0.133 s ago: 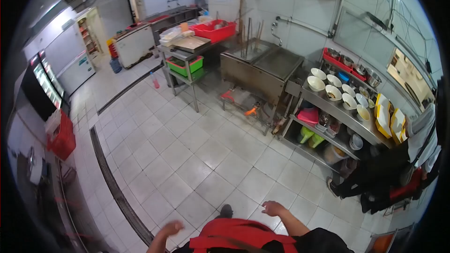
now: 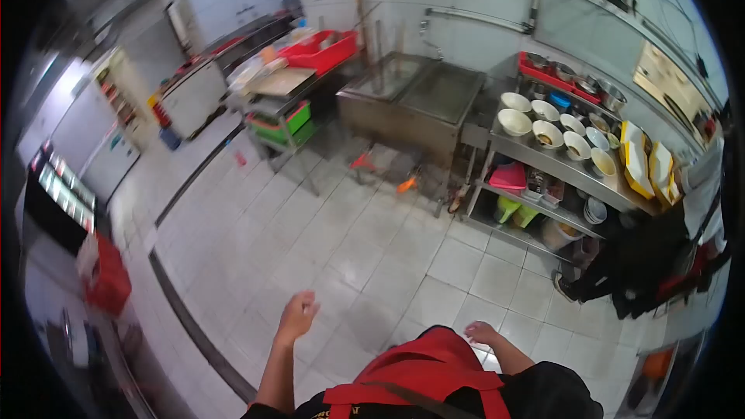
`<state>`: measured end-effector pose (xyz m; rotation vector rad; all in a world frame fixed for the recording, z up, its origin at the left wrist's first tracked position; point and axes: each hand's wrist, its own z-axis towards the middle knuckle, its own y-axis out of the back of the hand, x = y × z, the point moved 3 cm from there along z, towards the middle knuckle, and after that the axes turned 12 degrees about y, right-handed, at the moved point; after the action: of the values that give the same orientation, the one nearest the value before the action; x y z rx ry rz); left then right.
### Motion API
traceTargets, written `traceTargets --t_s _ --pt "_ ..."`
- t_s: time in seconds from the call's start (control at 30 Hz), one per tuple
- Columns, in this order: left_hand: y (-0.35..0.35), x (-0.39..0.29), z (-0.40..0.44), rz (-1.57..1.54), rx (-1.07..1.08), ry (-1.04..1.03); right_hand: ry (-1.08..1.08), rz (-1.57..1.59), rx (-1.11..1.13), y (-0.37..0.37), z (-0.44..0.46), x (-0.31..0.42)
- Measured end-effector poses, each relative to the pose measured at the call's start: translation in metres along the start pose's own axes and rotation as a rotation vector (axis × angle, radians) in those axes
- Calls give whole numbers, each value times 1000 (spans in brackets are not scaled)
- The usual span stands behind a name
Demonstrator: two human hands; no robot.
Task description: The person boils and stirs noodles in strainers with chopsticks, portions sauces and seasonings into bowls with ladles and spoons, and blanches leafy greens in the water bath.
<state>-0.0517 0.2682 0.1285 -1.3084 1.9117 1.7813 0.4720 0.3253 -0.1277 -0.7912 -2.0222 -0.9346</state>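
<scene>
My left hand (image 2: 298, 316) hangs over the tiled floor (image 2: 326, 244), in front of my body, touching nothing; its fingers look loosely curled and slightly blurred. To the right of the red apron (image 2: 423, 365) I see my right hand (image 2: 481, 332), lower and close to my side, its fingers partly bent and touching no object. No item shows in either hand. The shelf unit (image 2: 559, 161) with several white bowls (image 2: 514, 122) stands further off, ahead and to the right.
A steel cooking station (image 2: 396, 120) stands at the wall. Left of it is a table with a red tray (image 2: 330, 54) and green crate (image 2: 299, 118). A person in dark clothes (image 2: 640, 264) is at the right. A red crate (image 2: 109, 283) and floor drain (image 2: 190, 326) lie left.
The view has shifted and turned. My left hand has risen and moved further forward; my right hand is a little further right in the view.
</scene>
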Motion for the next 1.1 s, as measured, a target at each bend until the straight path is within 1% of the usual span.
traceTargets --t_s 0.03,0.07,0.1,0.13,0.17,0.2,0.23,0.3,0.37,0.4,0.43,0.47,0.5,0.53,0.57,0.6,0.63,0.7,0.77,0.8,0.83,0.87,0.9,0.93,0.97,1.0,1.03,1.07,1.1 --pt "-5 -42 40 -115 41 -90 -145 70 -42 11 1 -47" --pt "-9 -83 84 -239 63 -187 -171 -21 -82 25 11 -86" --pt "-11 -126 125 -323 144 -260 -225 -130 -150 32 25 -123" --pt "-13 -163 158 -415 219 -318 80 -664 -88 39 27 -144" --pt "-15 -197 189 -467 301 -325 -233 -688 -13 45 29 -143" --pt "-14 -227 216 -519 380 -331 -311 -727 78 47 38 -161" --pt "-10 -245 241 -538 372 -319 -332 -726 148 47 52 -186" --pt "5 -298 294 -547 299 -525 -341 -705 262 42 102 -219" --pt "52 -353 309 -288 -10 -732 -307 -727 339 40 160 -232" --pt "81 -377 312 -223 -199 -831 -237 -785 339 48 197 -226" --pt "108 -394 309 -390 -334 -988 -27 -865 118 69 231 -216" --pt "146 -399 307 -404 -472 -1178 -26 -837 212 127 234 -67" --pt "173 -408 309 -409 -595 -1321 -141 -900 283 143 296 -130" --pt "194 -423 314 -359 -672 -1449 174 -856 30 168 323 -53" --pt "202 -433 332 -308 -713 -1539 156 -683 -68 196 349 21" --pt "210 -446 354 -273 -735 -1589 99 -537 -155 217 382 42" --pt "212 -457 377 -241 -738 -1626 -96 -55 -211 236 400 91" --pt "211 -479 426 -188 -733 -1683 -66 37 -57 273 418 213" --pt "214 -498 475 -168 -740 -1744 160 -273 150 314 420 344" --pt "216 -507 499 -172 -731 -1776 378 -254 64 332 399 434" --pt "218 -517 523 -180 -713 -1805 503 -188 -82 347 378 503" --pt "222 -527 546 -198 -693 -1828 712 -278 -265 365 345 578" --pt "225 -535 570 -221 -670 -1844 922 -405 -564 369 308 650" --pt "229 -545 592 -240 -657 -1854 1039 -674 -1116 364 277 686" --pt "234 -554 612 -245 -641 -1864 1120 -949 -1675 352 261 703" --pt "237 -560 628 -246 -632 -1883 1325 -1244 -1815 348 233 746" --pt "238 -567 643 -249 -622 -1894 1480 -1478 -1735 343 225 775" --pt "234 -571 657 -248 -618 -1904 1525 -1619 -1691 338 225 795" --pt "234 -579 672 -256 -611 -1909 1549 -1696 -1649 332 226 809"
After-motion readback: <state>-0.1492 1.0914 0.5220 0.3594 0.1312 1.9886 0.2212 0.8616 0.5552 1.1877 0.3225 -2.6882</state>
